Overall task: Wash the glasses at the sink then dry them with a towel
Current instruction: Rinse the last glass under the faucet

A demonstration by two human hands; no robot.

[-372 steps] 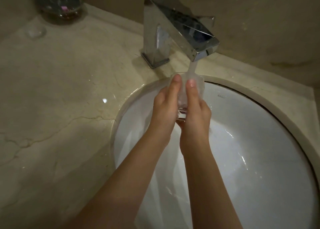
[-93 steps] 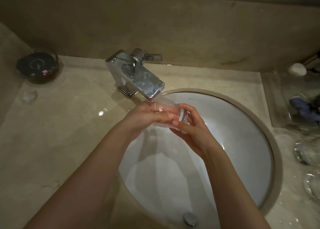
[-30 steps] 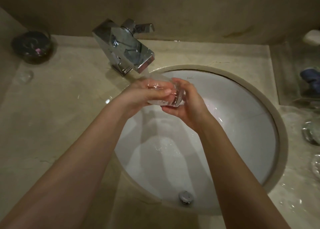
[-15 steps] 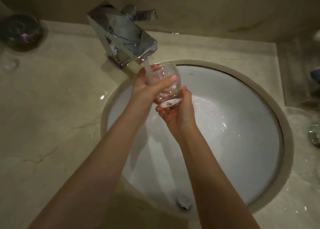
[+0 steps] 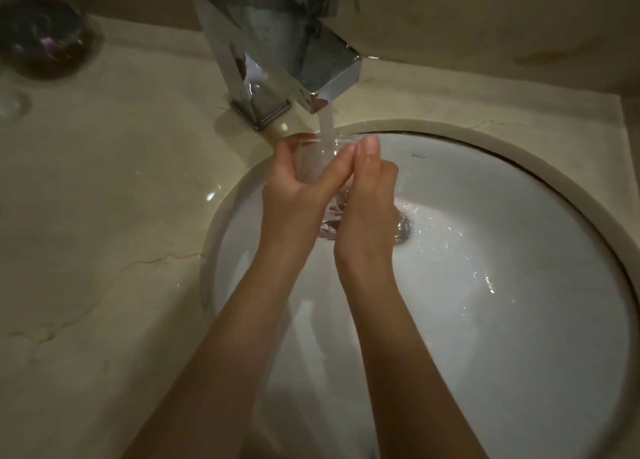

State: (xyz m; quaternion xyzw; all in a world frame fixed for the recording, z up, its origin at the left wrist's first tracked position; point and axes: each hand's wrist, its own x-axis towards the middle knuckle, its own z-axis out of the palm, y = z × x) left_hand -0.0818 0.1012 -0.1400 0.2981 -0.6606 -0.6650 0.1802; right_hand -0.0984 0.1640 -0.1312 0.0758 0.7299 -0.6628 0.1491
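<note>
Under the spout of the chrome faucet (image 5: 277,53), at the far-left rim of the white basin (image 5: 519,285): clear glass (image 5: 313,167) held upright, mouth up, stream of water (image 5: 326,122) falling into it. Left hand (image 5: 294,195) wrapped round the glass's left and near side, thumb up along the left wall near the rim, fingers curled across the front. Right hand (image 5: 367,195) closed on the right side, fingers pressed together and pointing up, tips just beside the left fingertips near the rim. Base of the glass visible between the two palms, above the drain (image 5: 403,230). Judged handling: rigid, thin-walled, breakable; light when empty but gaining weight while filling; wet surface on wet skin, so slippery. Best hold judged to be around the mid-body with the whole palm and a second hand near the base, not a pinch at the rim, where the wall is weakest. Main risks: slipping downward onto the hard basin, or knocking the rim against the metal spout, which sits close above. Marble worktop (image 5: 104,216) wet in spots near the basin's left edge; dark dish (image 5: 41,35) at the worktop's far-left corner, well apart. No towel in view.
</note>
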